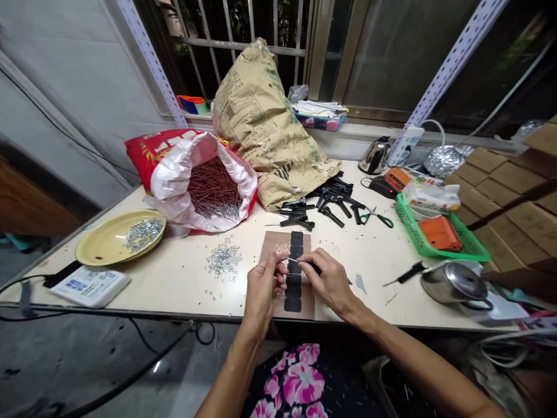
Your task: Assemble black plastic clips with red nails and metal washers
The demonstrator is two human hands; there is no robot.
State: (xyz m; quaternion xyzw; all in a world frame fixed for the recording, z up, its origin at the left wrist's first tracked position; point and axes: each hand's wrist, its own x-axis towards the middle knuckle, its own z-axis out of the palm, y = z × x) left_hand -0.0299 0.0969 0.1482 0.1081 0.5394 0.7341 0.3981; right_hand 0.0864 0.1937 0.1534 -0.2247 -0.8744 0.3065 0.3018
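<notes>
My left hand point(262, 281) is closed in a pinch, thumb against forefinger; whatever sits between these fingertips is too small to make out. From the right, my right hand point(326, 277) grips a thin metal-tipped tool point(292, 260) with a dark handle, mostly hidden by the fingers. Its tip points at the left fingertips. Both hands hover over a strip of black rounded pieces point(293, 288) lying on a brown board point(307, 306). Small gold-coloured bits point(282, 248) lie on the board beside the strip. Left of the board is a loose pile of small shiny metal rings point(223, 258).
A red-and-white sack point(161, 174) holds dark red rods. Behind stand a brown paper sack point(261, 122) and black-handled parts point(333, 197). A yellow dish point(100, 239), scissors point(376, 217), a green basket point(472, 251), a metal pot point(448, 284) and cardboard boxes point(517, 186) surround the work area.
</notes>
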